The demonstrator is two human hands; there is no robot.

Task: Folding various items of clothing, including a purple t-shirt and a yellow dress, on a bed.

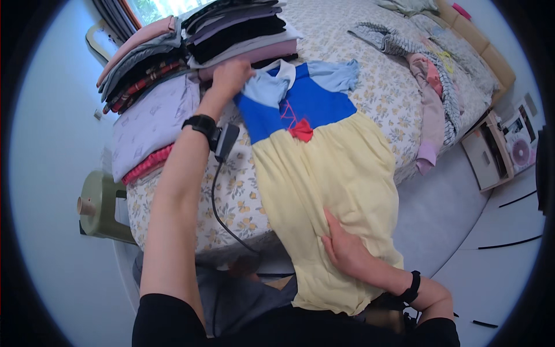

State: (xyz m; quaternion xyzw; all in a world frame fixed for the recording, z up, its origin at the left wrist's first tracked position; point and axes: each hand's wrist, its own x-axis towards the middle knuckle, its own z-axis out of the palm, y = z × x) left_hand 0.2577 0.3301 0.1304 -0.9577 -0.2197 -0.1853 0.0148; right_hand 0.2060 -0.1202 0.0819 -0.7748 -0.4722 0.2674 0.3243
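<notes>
A child's dress point(329, 173) with a blue bodice, light blue puff sleeves, white collar, red bow and pale yellow skirt lies spread on the bed, its hem hanging over the near edge towards me. My left hand point(231, 78) is at the dress's left sleeve, its fingers curled closed at the sleeve's edge and slightly blurred. Lower down, my right hand point(350, 251) rests on the yellow skirt with fingers stretched out and apart. A black device with a cable point(226, 143) sits against my left wrist, the cable running down over the bed's edge.
Two stacks of folded clothes, one topped with pink point(141, 40) and one mostly dark point(237, 37), stand at the far left, with folded lilac clothing point(156, 124) nearer. Loose clothes point(430, 104) lie on the right of the flowered bedspread point(324, 34). A green stool point(104, 202) stands at left.
</notes>
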